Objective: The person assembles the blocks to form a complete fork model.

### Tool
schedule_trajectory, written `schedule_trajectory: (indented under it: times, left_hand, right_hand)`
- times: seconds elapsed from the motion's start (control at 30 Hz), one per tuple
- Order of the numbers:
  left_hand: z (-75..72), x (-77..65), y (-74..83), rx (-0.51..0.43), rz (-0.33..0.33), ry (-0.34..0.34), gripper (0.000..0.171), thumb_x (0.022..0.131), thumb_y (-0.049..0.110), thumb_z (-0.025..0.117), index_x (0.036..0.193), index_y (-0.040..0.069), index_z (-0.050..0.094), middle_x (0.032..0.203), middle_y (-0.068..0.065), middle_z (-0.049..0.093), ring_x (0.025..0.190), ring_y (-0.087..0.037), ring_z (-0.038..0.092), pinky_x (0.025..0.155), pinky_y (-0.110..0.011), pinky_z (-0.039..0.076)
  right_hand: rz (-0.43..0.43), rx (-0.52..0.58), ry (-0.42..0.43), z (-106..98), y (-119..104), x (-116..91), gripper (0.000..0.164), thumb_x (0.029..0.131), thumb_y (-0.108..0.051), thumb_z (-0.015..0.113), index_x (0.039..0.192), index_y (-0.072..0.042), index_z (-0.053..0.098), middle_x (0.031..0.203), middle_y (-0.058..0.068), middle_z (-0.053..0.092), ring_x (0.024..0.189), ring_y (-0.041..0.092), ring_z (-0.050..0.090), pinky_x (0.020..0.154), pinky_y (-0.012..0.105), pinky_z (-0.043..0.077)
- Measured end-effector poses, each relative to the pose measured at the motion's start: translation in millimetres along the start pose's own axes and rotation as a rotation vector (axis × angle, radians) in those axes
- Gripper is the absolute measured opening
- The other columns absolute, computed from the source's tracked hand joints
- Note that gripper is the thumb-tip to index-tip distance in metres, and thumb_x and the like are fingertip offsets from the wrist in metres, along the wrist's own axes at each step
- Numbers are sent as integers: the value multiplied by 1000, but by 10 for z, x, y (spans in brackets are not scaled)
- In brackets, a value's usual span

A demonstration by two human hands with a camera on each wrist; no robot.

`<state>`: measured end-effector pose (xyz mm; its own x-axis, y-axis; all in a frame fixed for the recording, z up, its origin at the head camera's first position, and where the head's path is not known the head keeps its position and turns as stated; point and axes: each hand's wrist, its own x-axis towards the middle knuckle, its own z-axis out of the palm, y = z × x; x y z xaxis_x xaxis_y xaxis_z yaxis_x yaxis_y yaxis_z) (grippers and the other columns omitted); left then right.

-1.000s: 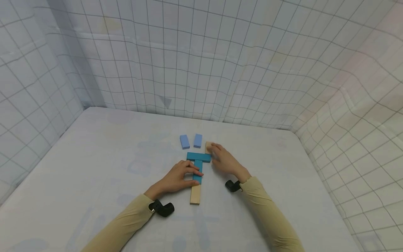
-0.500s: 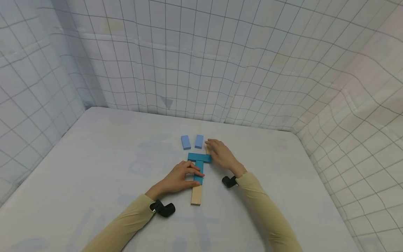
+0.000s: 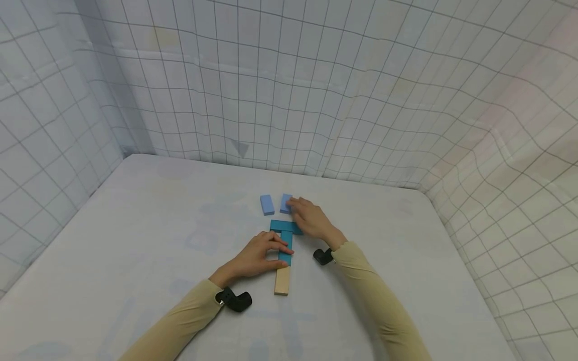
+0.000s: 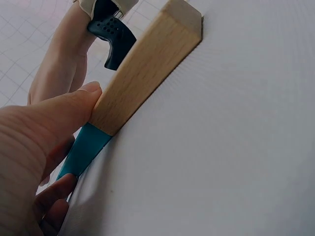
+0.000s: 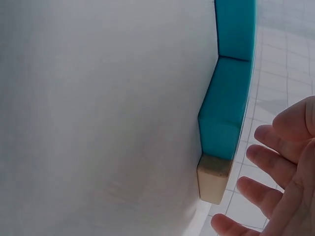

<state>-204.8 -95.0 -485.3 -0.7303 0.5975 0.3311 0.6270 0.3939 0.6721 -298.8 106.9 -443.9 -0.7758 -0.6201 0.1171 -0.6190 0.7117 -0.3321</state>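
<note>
My left hand (image 3: 256,255) holds the teal stem block (image 3: 285,248), its fingers bent over it. In the left wrist view its thumb touches the wooden block (image 4: 142,69) beside the seam with the teal. A teal crossbar block (image 3: 281,226) lies across the stem's far end. My right hand (image 3: 311,219) hovers over the crossbar's right end, fingers loosely spread and holding nothing, fingertips overlapping the right light-blue block (image 3: 286,202). Hidden under it in the head view, a second wooden block (image 5: 212,187) touches the crossbar in the right wrist view.
Another light-blue block (image 3: 267,205) lies left of its twin, behind the crossbar. Everything lies on a white table (image 3: 180,200) backed by grid-patterned cloth walls (image 3: 280,90). Black wrist cameras (image 3: 237,300) sit under both forearms.
The right hand has let go of the far wooden block and moved left and away, over toward the right light-blue block. The left hand and the blocks have stayed in place.
</note>
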Motion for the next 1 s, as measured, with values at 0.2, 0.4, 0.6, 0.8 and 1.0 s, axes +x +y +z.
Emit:
schedule_trajectory:
  times: [0.2,0.4,0.6,0.8,1.0]
  left_hand:
    - [-8,5,-23,11,5,-3,31,86,32,72,113,18,72,113,2,53,102,-18,46,88,-42,35]
    - [-15,5,-40,1,9,2,31,85,31,72,113,18,72,113,3,53,102,-18,46,89,-42,35]
    - [-13,15,-49,6,15,5,31,86,33,71,114,19,71,111,3,52,101,-17,46,88,-42,35]
    - [-8,19,-55,13,23,10,31,86,33,71,114,18,71,110,3,53,99,-17,46,86,-41,35]
    - [-12,22,-41,11,18,7,32,85,32,72,113,18,72,110,3,53,99,-16,46,86,-40,35]
  right_hand:
    - [25,-45,-45,35,-10,19,42,100,-13,37,140,-5,47,146,9,39,136,30,29,103,52,29]
    - [28,-57,-62,28,-19,4,42,100,-13,38,141,-7,46,146,9,38,136,30,29,102,53,29]
    - [15,-60,-71,5,-8,-29,42,100,-13,38,141,-6,46,146,9,39,136,30,30,102,53,29]
    - [11,-60,-69,1,6,-50,41,100,-12,39,140,-7,48,145,9,40,136,30,31,103,52,30]
    - [16,-51,-73,1,15,-72,41,100,-11,38,139,-7,48,145,9,40,136,29,30,103,52,29]
